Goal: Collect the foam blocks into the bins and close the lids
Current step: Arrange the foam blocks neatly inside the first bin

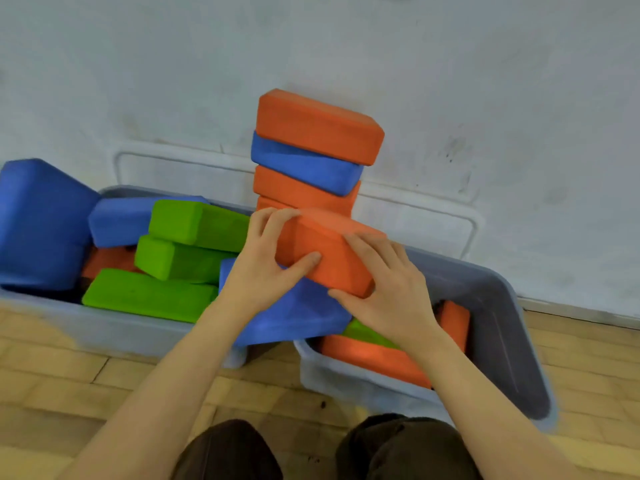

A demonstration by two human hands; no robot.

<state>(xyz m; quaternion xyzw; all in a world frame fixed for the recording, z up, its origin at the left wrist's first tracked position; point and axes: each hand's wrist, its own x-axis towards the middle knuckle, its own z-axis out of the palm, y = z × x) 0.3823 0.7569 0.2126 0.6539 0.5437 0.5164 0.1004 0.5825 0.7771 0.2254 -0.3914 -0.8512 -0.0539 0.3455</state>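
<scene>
Both hands, left hand (266, 268) and right hand (388, 292), squeeze the orange block (325, 254) just in front of the tall stack (311, 150). Bump it, and the stack could fall outside the bins (502, 306).

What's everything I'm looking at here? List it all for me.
orange blocks: at least six, orange; three in a leaning stack, one gripped, others inside the bins
blue blocks: four, blue; one in the stack, one bridging both bins, two at the left
green blocks: four, green; three piled in the left bin, one in the right bin
left bin: one, grey, overfilled
right bin: one, grey, partly filled
lids: pale, leaning on the wall behind
floor: wooden
left hand, right hand: both on the gripped orange block
knees: dark trousers
</scene>
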